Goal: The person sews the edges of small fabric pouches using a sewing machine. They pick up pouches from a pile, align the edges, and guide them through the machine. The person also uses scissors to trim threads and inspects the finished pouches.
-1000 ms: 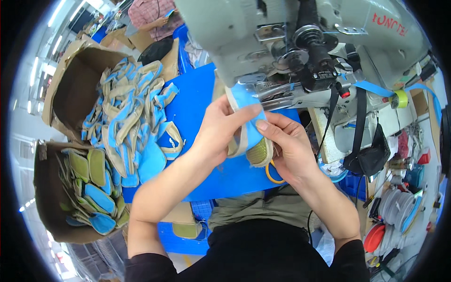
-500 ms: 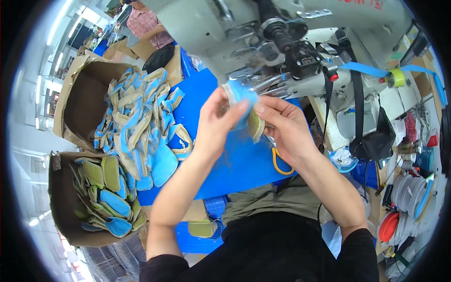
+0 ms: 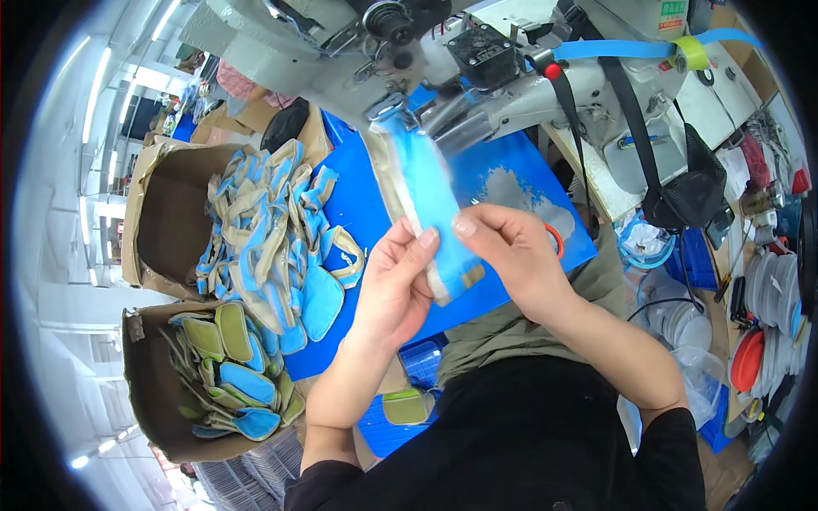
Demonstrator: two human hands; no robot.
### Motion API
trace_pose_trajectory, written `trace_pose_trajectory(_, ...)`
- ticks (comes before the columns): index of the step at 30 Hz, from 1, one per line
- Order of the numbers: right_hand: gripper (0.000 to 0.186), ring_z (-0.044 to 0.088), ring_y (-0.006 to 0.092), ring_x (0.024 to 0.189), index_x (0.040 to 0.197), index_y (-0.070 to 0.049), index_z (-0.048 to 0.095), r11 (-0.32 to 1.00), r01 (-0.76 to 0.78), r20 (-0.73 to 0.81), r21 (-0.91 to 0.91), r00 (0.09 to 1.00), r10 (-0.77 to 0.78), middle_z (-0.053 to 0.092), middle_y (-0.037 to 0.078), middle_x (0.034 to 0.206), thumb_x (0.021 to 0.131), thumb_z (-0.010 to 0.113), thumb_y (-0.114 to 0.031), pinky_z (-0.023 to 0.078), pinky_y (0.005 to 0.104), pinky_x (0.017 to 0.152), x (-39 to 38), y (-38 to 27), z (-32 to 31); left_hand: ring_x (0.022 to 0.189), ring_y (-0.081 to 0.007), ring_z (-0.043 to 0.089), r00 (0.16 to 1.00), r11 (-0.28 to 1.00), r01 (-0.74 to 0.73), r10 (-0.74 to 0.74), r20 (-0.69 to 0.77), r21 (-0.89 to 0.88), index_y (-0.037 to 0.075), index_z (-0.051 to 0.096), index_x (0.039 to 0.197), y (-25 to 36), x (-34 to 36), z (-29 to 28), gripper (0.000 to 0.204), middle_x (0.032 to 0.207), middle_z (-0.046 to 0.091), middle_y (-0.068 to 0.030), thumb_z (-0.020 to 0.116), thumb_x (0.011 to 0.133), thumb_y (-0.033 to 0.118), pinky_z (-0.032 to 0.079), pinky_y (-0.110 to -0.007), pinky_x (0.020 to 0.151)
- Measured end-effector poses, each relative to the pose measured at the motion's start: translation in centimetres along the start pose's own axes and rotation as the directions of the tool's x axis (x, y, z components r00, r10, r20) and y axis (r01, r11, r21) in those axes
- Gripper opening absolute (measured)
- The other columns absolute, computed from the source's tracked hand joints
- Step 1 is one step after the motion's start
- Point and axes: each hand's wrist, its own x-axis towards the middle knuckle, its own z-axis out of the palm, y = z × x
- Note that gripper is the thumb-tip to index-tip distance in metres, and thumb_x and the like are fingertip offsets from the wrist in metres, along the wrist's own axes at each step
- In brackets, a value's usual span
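Observation:
A long fabric piece (image 3: 430, 187), bright blue with beige edges, stretches from beneath the head of a sewing machine (image 3: 341, 64) toward me; motion blurs part of it. My left hand (image 3: 390, 289) is closed on its lower left edge, thumb on top. On the opposite edge my right hand (image 3: 518, 260) pinches the piece between thumb and curled fingers. The far end meets the machine's needle area, where the exact contact is hard to make out. Right of my right hand, an orange scissors handle (image 3: 557, 241) shows in part.
Left on the blue tabletop (image 3: 354, 183) lies a heap of blue-and-beige fabric pieces (image 3: 264, 221). Beside it stand a cardboard box (image 3: 175, 217) and another box (image 3: 149, 341) holding green and blue pads. Blue tape (image 3: 613, 48) runs to the machine through a yellow-green ring (image 3: 690, 53).
My view has shifted. The fabric piece, bunched between my hands before, now lies extended with its far end at the machine. Both hands have come lower, toward me, still holding it.

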Motion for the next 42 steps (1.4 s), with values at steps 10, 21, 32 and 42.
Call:
trace_pose_trajectory(10,0.016,0.058,0.0035,0.062,0.091,0.000,0.071,0.932,0.129,0.075,-0.340,0.991,-0.110,0.069,0.003,0.072,0.093,0.075,-0.015,0.044,0.0250,0.056,0.0,0.4,-1.2,0.105,-0.0216,0.071,1.000,0.988,-0.016,0.018,-0.011,0.154,0.005,0.059,0.131,0.7,1.8,-1.3,0.033,0.120,0.071,-0.0097,0.059,0.106,0.027,0.057,-0.038,0.092)
trace_pose_trajectory(21,0.027,0.060,0.0086,0.061,0.097,-0.001,0.073,0.987,-0.117,-0.012,-0.109,0.993,0.117,0.067,0.003,0.073,0.095,0.074,-0.028,0.046,0.0254,0.056,7.5,-1.2,-2.2,0.100,-0.0175,0.070,0.996,0.994,0.070,-0.065,0.069,-0.082,0.004,0.055,0.134,0.9,0.5,0.5,0.047,0.113,0.069,-0.0076,0.076,0.096,0.022,0.059,-0.036,0.088)
trace_pose_trajectory(32,0.029,0.057,0.0061,0.062,0.089,-0.011,0.070,0.911,-0.408,-0.012,-0.056,0.913,0.408,0.061,-0.003,0.073,0.093,0.073,-0.040,0.035,0.0211,0.051,8.3,-2.2,-1.3,0.092,-0.0133,0.066,0.996,0.997,0.036,-0.029,0.087,-0.074,0.004,0.057,0.131,0.2,0.9,0.2,0.048,0.104,0.067,-0.0053,0.079,0.093,0.023,0.056,-0.030,0.081)
trace_pose_trajectory(42,0.028,0.054,0.0069,0.065,0.084,-0.011,0.069,0.917,-0.398,-0.030,-0.004,0.917,0.398,0.060,-0.003,0.075,0.092,0.073,-0.037,0.036,0.0234,0.054,8.0,-2.0,-0.7,0.091,-0.0148,0.067,0.991,0.993,0.041,-0.027,0.130,-0.109,0.004,0.057,0.129,-0.3,0.9,-0.7,0.046,0.101,0.067,-0.0060,0.079,0.093,0.023,0.056,-0.032,0.080)
